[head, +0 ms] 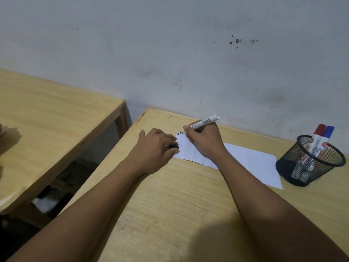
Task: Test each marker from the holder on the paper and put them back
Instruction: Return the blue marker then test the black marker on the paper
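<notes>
The right hand (204,140) pinched a light, stiff marker (203,123) low near its tip on the thin paper (245,159) on the counter (179,205), while the left hand (156,146), curled around the black cap (173,146), pressed the slippy sheet flat.

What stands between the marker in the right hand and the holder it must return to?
Nothing visible. The marker is in the right hand; only flat paper lies on the way to the holder.
</notes>
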The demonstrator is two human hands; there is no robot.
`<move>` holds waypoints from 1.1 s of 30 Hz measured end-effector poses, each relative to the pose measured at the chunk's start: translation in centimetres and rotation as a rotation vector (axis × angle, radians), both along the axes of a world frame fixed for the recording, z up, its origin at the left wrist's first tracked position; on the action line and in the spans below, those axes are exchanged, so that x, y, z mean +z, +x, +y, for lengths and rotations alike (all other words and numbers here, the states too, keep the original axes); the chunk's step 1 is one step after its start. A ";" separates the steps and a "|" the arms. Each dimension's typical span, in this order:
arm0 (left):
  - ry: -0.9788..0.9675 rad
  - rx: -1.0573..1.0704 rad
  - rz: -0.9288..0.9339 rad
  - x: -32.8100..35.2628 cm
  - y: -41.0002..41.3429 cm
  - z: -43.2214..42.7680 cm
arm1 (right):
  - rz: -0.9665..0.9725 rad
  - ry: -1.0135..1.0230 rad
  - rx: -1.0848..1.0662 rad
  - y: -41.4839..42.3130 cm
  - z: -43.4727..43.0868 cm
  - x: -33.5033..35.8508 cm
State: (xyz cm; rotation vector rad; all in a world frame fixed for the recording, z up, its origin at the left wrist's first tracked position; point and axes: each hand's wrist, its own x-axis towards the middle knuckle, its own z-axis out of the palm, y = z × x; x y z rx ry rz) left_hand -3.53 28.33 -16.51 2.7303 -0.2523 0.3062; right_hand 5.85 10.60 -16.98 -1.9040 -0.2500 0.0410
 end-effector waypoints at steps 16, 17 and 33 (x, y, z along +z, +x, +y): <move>-0.016 0.000 -0.014 -0.3 0.2 0.2 | 0.012 -0.046 0.024 0.0 0.0 0.3; -0.014 0.000 -0.014 -0.3 0.2 0.2 | 0.021 -0.033 0.036 0.0 0.0 0.3; -0.064 0.000 0.037 0.2 0.0 0.1 | 0.088 0.375 0.019 -0.4 -1.5 3.3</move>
